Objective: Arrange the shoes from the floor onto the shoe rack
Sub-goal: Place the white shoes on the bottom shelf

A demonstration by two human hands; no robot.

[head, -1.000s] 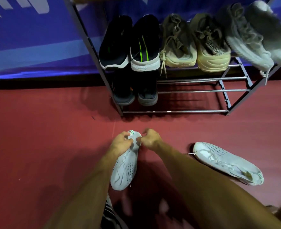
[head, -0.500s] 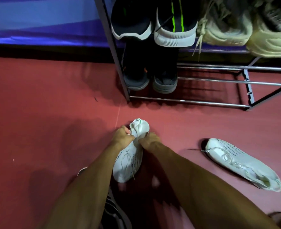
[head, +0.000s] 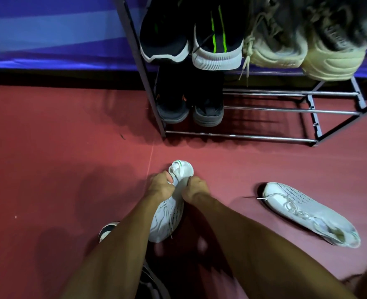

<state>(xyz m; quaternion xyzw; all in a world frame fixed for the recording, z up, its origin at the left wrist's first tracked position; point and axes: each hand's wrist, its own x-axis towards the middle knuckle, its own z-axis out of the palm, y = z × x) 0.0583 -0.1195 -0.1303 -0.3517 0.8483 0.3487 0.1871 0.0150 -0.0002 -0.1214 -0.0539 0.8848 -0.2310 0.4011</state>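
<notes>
A white mesh sneaker lies on the red floor in front of me, its heel pointing at the rack. My left hand and my right hand both grip it at the heel collar, one on each side. Its mate, a second white sneaker, lies on the floor to the right, apart from my hands. The metal shoe rack stands beyond. Its upper shelf holds a black pair and a beige pair. A dark pair sits at the left of the lowest shelf.
The lowest shelf's bars are bare to the right of the dark pair. A blue banner runs along the wall behind the rack. The toe of a dark shoe with a white sole shows beside my left forearm.
The view has dipped and closed in on the rack, so the grey pair at the upper right left the frame. My hands slid slightly down the heel collar; the sneaker stays on the floor.
</notes>
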